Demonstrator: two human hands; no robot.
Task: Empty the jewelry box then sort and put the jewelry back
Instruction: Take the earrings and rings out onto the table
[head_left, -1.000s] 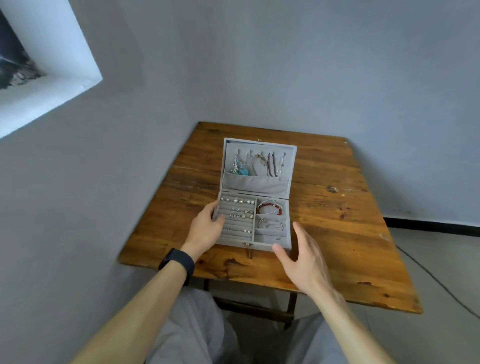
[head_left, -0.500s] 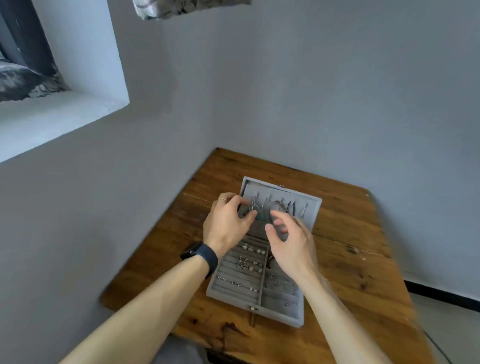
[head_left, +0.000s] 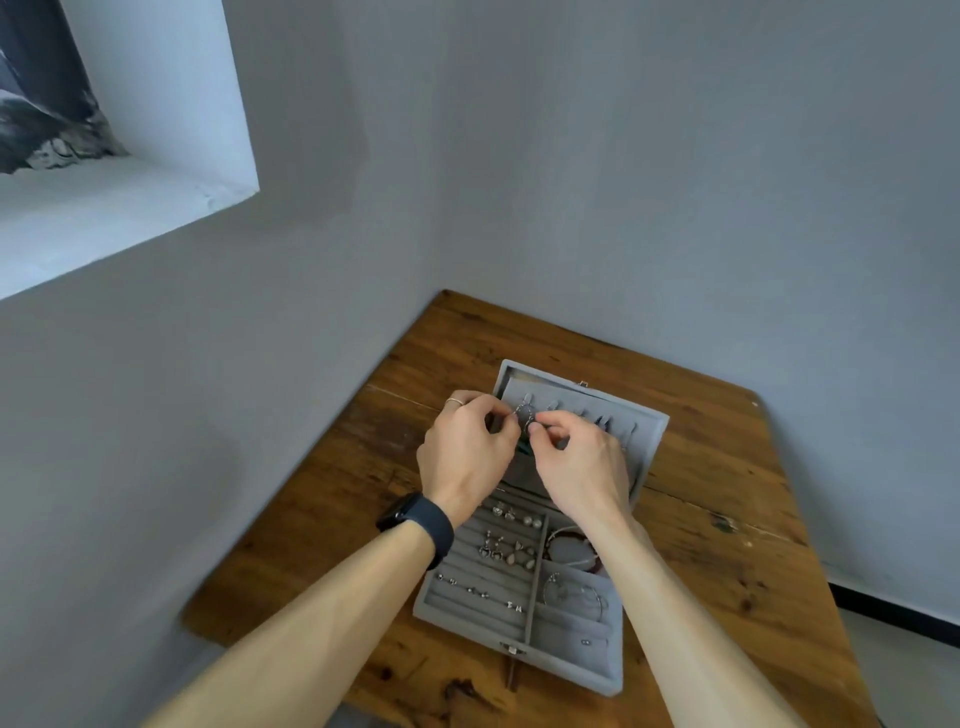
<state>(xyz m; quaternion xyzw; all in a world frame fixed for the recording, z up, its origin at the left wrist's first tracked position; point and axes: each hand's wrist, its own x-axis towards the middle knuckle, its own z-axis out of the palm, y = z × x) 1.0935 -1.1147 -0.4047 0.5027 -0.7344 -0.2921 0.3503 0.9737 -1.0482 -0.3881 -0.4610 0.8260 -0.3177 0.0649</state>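
Both hands have closed in since half a second ago: the left hand (head_left: 465, 452) and the right hand (head_left: 582, 467), which then hovered with looser fingers before the raised lid of the grey jewelry box (head_left: 647, 418), now meet near the lid's upper left hook. Each pinches a thin silver necklace (head_left: 525, 417) between thumb and fingertip. The box lies open in the same spot on the wooden desk (head_left: 727, 519), with earrings (head_left: 506, 548) in the ridged left tray and a red bracelet (head_left: 570, 535) in a right compartment, as before.
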